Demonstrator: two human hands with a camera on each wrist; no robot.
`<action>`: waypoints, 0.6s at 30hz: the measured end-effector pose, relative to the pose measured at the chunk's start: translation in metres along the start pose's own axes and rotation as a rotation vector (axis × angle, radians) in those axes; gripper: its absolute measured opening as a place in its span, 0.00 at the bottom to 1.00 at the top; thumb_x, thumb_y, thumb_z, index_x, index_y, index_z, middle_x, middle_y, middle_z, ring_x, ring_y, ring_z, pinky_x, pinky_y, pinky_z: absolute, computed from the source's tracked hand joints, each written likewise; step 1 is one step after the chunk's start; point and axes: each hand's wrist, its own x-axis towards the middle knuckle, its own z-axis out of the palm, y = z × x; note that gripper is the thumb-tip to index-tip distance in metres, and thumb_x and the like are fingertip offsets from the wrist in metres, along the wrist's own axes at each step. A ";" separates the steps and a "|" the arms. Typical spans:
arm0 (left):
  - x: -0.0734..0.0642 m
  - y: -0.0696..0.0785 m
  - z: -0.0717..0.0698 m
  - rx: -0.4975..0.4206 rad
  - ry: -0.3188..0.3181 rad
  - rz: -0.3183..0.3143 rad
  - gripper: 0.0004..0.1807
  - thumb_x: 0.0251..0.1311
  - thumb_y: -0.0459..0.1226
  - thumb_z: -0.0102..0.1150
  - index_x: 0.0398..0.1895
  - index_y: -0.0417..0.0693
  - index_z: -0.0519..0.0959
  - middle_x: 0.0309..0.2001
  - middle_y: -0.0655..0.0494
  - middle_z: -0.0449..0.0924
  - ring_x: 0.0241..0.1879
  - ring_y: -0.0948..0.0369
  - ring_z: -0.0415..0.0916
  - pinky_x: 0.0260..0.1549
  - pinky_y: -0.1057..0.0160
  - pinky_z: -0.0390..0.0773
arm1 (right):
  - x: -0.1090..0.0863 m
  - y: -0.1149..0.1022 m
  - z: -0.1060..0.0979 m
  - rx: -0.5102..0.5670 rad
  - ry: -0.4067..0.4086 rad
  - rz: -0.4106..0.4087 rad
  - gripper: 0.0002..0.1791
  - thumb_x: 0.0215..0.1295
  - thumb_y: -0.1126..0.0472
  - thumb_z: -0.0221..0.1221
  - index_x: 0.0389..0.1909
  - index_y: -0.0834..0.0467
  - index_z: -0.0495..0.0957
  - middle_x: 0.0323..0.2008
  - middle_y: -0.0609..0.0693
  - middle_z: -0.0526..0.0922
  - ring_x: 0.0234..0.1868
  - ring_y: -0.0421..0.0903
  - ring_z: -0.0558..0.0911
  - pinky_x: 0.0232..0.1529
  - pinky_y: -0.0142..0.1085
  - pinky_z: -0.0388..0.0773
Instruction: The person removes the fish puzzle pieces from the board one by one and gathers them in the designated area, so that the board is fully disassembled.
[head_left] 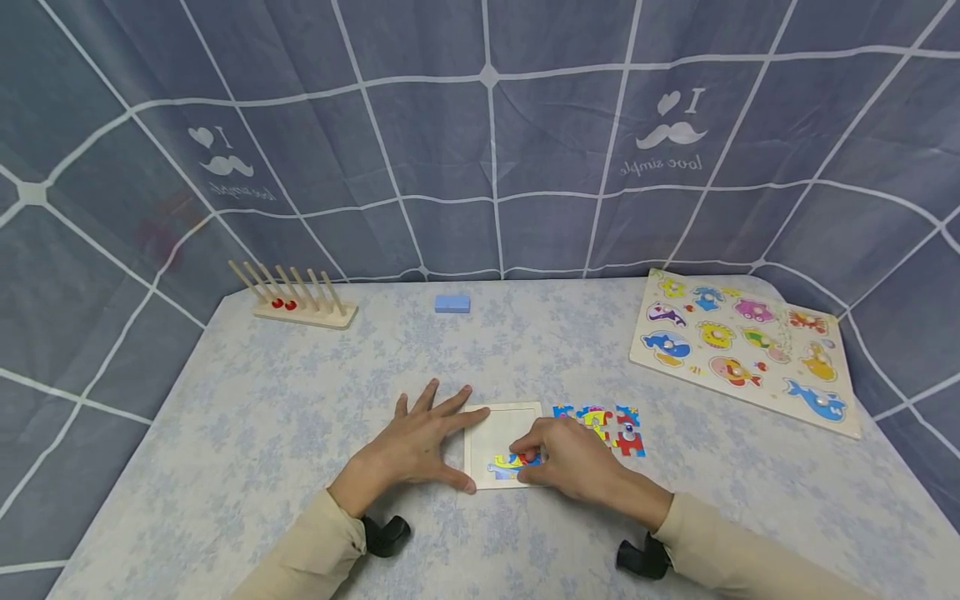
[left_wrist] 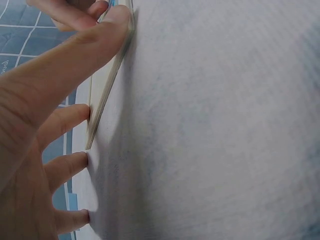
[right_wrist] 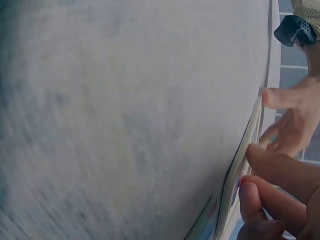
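A shallow wooden puzzle tray (head_left: 487, 429) lies flat on the table with colourful jigsaw pieces (head_left: 504, 468) along its lower edge. My left hand (head_left: 420, 442) is spread at the tray's left side, thumb at the lower left corner and index finger over the upper left rim. In the left wrist view, the thumb (left_wrist: 100, 42) lies along the tray's edge. My right hand (head_left: 573, 458) pinches a puzzle piece (head_left: 534, 457) with red on it at the tray's lower right; the fingers partly hide it. Several loose pieces (head_left: 628, 432) lie right of the tray, some behind the right hand.
A peg-puzzle board (head_left: 693, 362) with sea animals lies at the right. At the back left stands a wooden stand (head_left: 307, 312) with upright rods and two red beads. A blue block (head_left: 452, 304) sits at the back middle, before a grey-blue curtain (head_left: 420, 150).
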 end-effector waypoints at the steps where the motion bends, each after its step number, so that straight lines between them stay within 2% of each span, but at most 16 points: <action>1: 0.000 0.000 0.000 -0.001 0.001 0.001 0.55 0.35 0.67 0.72 0.73 0.68 0.65 0.77 0.53 0.50 0.74 0.35 0.37 0.58 0.22 0.45 | 0.000 -0.001 0.001 -0.006 0.003 0.000 0.14 0.50 0.60 0.74 0.41 0.53 0.89 0.30 0.37 0.82 0.27 0.33 0.71 0.26 0.31 0.69; 8: 0.000 0.000 -0.001 -0.006 0.001 0.003 0.55 0.35 0.67 0.72 0.73 0.69 0.65 0.77 0.53 0.50 0.74 0.34 0.37 0.58 0.21 0.45 | 0.000 -0.002 0.004 -0.008 0.030 0.020 0.11 0.48 0.62 0.75 0.36 0.51 0.89 0.26 0.35 0.79 0.25 0.32 0.71 0.25 0.30 0.69; 18: 0.000 0.000 0.001 -0.002 0.002 -0.003 0.55 0.35 0.67 0.72 0.73 0.69 0.65 0.77 0.54 0.49 0.74 0.35 0.37 0.58 0.22 0.45 | 0.000 -0.003 0.006 0.022 0.054 0.041 0.12 0.46 0.62 0.76 0.32 0.50 0.86 0.26 0.36 0.79 0.22 0.33 0.70 0.29 0.32 0.69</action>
